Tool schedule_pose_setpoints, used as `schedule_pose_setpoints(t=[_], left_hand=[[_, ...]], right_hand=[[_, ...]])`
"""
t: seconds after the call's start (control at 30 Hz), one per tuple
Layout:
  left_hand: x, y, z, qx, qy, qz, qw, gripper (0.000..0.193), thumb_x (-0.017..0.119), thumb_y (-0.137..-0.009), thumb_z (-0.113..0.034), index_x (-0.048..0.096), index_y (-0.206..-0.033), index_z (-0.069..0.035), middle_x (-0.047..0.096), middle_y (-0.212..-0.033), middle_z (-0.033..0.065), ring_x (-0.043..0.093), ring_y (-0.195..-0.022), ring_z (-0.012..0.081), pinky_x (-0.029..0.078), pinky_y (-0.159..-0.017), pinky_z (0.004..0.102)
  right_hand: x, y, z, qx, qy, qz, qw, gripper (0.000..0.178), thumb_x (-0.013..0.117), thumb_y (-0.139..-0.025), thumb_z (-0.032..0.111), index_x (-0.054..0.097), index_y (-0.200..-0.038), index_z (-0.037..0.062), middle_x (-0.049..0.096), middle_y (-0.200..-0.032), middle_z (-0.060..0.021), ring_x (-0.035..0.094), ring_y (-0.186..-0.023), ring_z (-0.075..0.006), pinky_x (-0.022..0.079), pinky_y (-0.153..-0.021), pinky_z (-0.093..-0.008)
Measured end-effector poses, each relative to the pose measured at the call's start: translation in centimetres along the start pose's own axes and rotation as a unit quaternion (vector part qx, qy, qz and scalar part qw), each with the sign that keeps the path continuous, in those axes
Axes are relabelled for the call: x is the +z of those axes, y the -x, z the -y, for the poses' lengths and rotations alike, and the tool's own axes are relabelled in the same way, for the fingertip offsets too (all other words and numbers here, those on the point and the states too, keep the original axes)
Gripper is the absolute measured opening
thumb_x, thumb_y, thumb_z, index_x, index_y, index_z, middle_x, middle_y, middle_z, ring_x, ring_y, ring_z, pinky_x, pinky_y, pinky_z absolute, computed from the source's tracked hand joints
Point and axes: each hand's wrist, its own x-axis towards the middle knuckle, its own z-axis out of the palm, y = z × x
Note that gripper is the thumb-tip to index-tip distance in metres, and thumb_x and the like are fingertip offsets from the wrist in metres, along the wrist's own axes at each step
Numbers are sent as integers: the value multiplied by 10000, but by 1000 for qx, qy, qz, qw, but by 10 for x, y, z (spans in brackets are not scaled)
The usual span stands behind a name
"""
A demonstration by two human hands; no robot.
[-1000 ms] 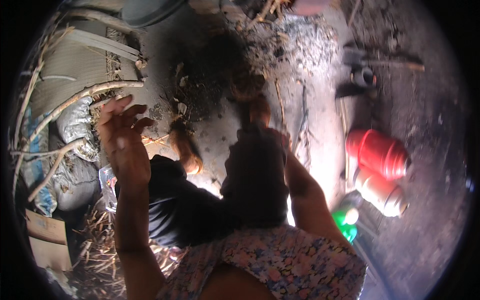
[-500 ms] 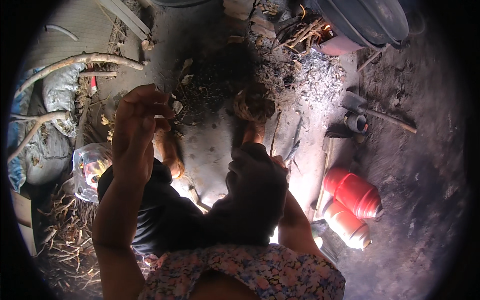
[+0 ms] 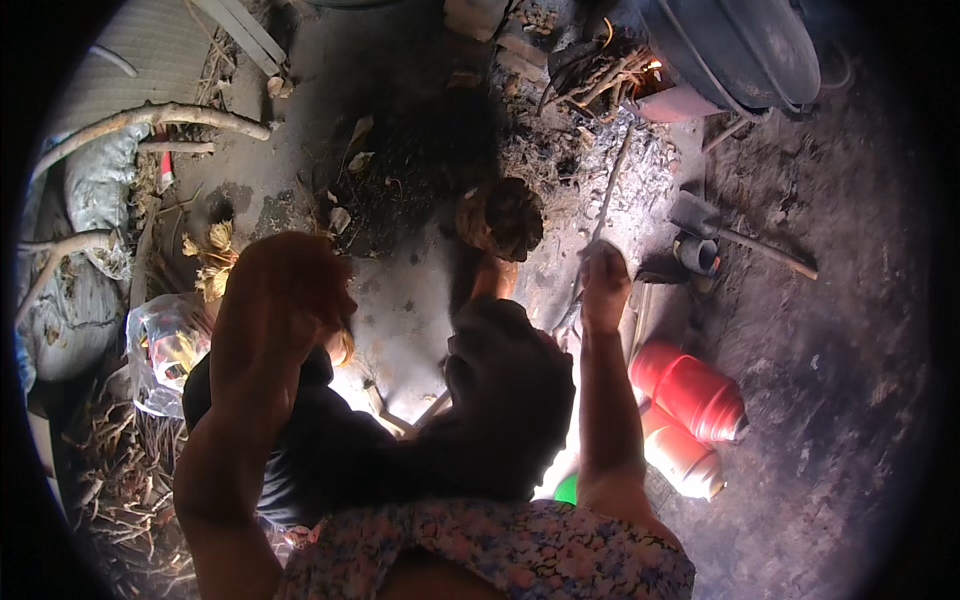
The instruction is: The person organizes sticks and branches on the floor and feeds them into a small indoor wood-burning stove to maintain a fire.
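My right hand (image 3: 606,275) is closed around a thin dark stick (image 3: 614,178), reaching out over the floor to the right of my knee. The stick's far end lies over the pale ash (image 3: 645,165) below the fire. My left hand (image 3: 300,285) is raised above my left knee, bent at the wrist, dark and blurred. Its fingers are hard to make out, and I see nothing held in it. A short round log (image 3: 500,220) with a rough cut end stands just ahead of my right foot (image 3: 494,277).
Burning sticks (image 3: 605,78) poke under a large dark pot (image 3: 735,50). A small shovel (image 3: 695,212), a cup (image 3: 697,255) and two red containers (image 3: 690,390) lie to the right. Left are a curved branch (image 3: 150,115), sacks (image 3: 95,200), a plastic bag (image 3: 150,350) and twigs (image 3: 130,470).
My right hand has moved forward from beside my knee and now holds the stick out toward the ash. My left hand has dropped lower and bent at the wrist.
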Motion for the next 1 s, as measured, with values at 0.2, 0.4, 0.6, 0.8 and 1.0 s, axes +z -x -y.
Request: schedule_pose_setpoints(t=[0.2, 0.4, 0.6, 0.8, 1.0], left_hand=[[-4, 5, -13, -46, -30, -12, 998, 497, 598, -878, -268, 412, -1234, 26, 558, -1075, 119, 554, -882, 152, 439, -766, 285], [-10, 3, -17, -84, -8, -16, 996, 519, 617, -867, -273, 406, -1225, 38, 554, -1063, 133, 551, -900, 161, 441, -782, 299], [-14, -2, -17, -108, 42, 10, 993, 481, 624, -865, -206, 402, -1208, 48, 558, -1057, 148, 553, -902, 169, 453, -797, 306], [-19, 1, -17, -140, 36, 22, 989, 462, 612, -860, -157, 395, -1207, 56, 565, -1041, 155, 550, -889, 173, 460, -787, 309], [-21, 2, -15, -111, 57, 38, 991, 461, 621, -854, -166, 409, -1183, 77, 566, -1036, 156, 549, -882, 175, 453, -795, 303]], right_hand=[[57, -81, 59, -7, -25, -73, 997, 149, 559, -899, 155, 639, -901, 30, 536, -658, 11, 417, -530, -37, 310, -440, -200], [57, -180, 53, -42, 122, -71, 989, 233, 512, -910, 210, 650, -913, 22, 609, -742, -28, 502, -575, -92, 392, -472, -232], [42, -267, 34, -166, 324, -139, 921, 185, 511, -910, 134, 609, -992, 0, 620, -884, -141, 613, -788, -193, 512, -664, -336], [76, -137, 7, -234, 136, -103, 957, 248, 481, -967, 188, 572, -1007, -40, 619, -913, -140, 614, -736, -211, 522, -652, -304], [60, -39, -52, -55, 39, -53, 996, 260, 505, -952, 186, 536, -1119, -11, 630, -1014, -130, 632, -816, -190, 523, -635, -274]])
